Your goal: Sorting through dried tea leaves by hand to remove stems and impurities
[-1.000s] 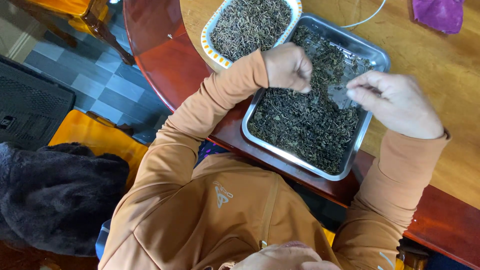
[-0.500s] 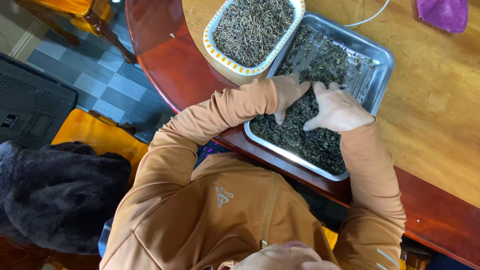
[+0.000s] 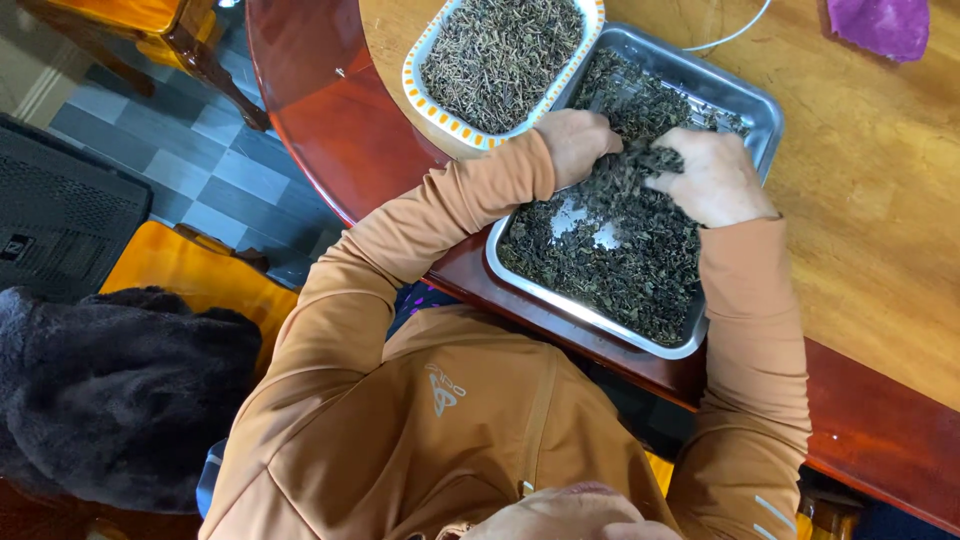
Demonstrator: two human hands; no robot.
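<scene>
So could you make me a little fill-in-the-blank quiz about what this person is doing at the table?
1. Both hands, the left hand and the right hand, are in the dried leaves inside a rectangular ____ tray.
2. Beside that tray stands an oval dish whose rim has ____ marks.
3. The person's sleeves are ____.
4. A ____ cloth lies on the wooden table.

Missing words: metal; orange; orange; purple

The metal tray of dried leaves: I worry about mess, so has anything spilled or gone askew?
Nothing spilled. The rectangular metal tray overhangs the table's red rim; bare patches show among its dark dried leaves near both hands.
</scene>
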